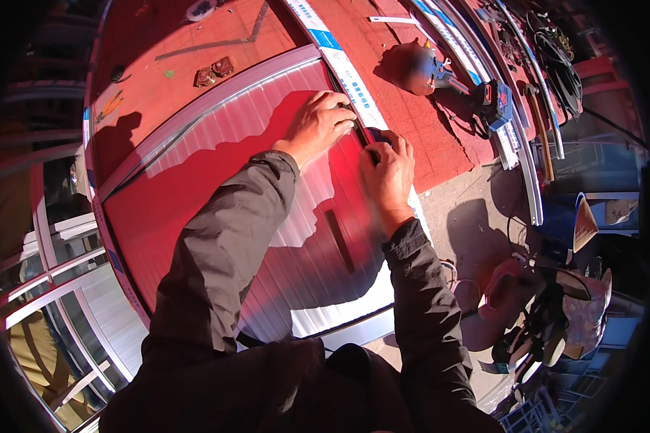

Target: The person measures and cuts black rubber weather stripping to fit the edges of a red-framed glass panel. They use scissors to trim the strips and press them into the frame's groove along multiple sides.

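Observation:
A ribbed metal panel [267, 270] lies in front of me inside a frame, partly in my shadow. The frame's right bar [345, 76] is wrapped in white and blue film. Along the panel's right edge runs a thin black strip [362, 134]. My left hand [318, 124] is closed, its curled fingertips on the strip at the bar. Just nearer to me, my right hand [391, 169] is closed too, thumb and fingers pinched on the same strip. A loose dark strip [159, 153] lies along the panel's far side, and a short dark bar-like shape [339, 242] shows on the panel.
On the red-covered table [430, 137] to the right lies a blue cordless drill [492, 101]. Several long profiles [477, 54] and a hammer [538, 119] are beyond it. Orange-handled pliers [110, 106] and two small brownish blocks [214, 71] lie at the far left.

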Available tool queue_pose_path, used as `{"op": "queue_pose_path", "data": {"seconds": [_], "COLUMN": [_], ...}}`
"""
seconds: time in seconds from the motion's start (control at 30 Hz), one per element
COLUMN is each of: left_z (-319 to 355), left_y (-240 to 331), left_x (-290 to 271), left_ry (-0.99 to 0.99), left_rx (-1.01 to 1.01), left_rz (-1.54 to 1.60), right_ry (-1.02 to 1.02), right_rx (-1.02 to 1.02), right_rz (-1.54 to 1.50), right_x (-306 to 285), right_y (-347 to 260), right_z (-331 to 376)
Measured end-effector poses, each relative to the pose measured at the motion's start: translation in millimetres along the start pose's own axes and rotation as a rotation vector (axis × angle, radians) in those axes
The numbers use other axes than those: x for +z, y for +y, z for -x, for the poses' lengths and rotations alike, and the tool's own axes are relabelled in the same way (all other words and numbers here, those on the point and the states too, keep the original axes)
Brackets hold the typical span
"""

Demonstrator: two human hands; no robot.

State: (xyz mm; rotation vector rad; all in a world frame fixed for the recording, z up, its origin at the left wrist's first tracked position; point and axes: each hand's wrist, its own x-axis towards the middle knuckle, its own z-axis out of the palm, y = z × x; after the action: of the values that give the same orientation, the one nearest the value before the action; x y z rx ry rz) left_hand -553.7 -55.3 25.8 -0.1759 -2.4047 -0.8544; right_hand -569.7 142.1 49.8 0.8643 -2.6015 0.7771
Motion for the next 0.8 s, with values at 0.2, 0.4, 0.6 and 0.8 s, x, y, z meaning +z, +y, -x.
{"op": "queue_pose_path", "data": {"seconds": [0.2, 0.4, 0.6, 0.8], "left_z": [-4.8, -3.9, -5.4, -3.1], "left_y": [4.7, 4.4, 22.3, 22.2], "left_x": [7.0, 11.1, 2.5, 7.2], "left_ry": [0.041, 0.024, -0.071, -0.029], "left_rx": [-0.049, -0.111, -0.178, -0.205], "left_rz": [-0.005, -0.039, -0.026, -0.054], "right_ry": [0.011, 0.009, -0.073, -0.069], "right_rx": [0.174, 0.148, 0.116, 0.122], "right_rz": [0.079, 0.133, 0.177, 0.167], "right_x": [10.8, 19.2, 5.9, 2.9], "right_y": [-8.4, -6.7, 11.5, -1.8], "right_z": [-11.2, -15.3, 2.9, -0.2]}}
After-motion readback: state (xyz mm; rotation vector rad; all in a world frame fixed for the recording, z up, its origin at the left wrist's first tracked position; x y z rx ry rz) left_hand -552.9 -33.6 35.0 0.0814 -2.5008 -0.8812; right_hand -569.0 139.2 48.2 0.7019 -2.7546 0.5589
